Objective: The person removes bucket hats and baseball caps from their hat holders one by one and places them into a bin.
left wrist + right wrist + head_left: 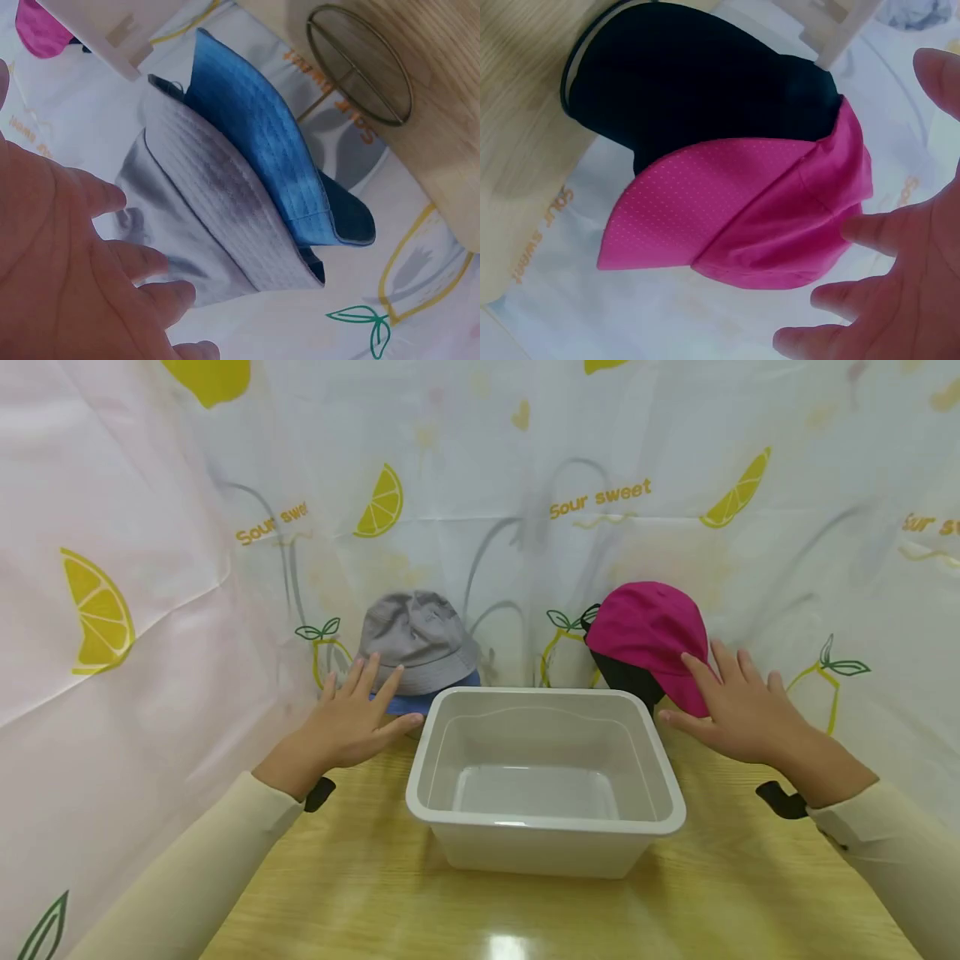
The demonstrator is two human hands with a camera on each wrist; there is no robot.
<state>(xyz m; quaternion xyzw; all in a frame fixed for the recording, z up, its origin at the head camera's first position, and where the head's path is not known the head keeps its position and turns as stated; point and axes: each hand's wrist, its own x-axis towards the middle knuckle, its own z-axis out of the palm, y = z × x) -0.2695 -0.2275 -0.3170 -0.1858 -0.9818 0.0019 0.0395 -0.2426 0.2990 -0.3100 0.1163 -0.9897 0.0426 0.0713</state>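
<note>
My left hand, fingers spread, is beside a grey bucket hat at the back left. That hat sits over a blue hat, whose brim shows beneath it. In the left wrist view the fingertips overlap the grey crown. At the back right, my right hand reaches with straight, parted fingers toward a magenta cap. A black cap lies under the magenta one. Neither hand grips anything. Between the hands stands a white plastic bin with nothing in it.
Under the hats on the left, a wire stand's oval base rests on the wood-grain table. A white curtain printed with lemons hangs close behind the hats and along the left side.
</note>
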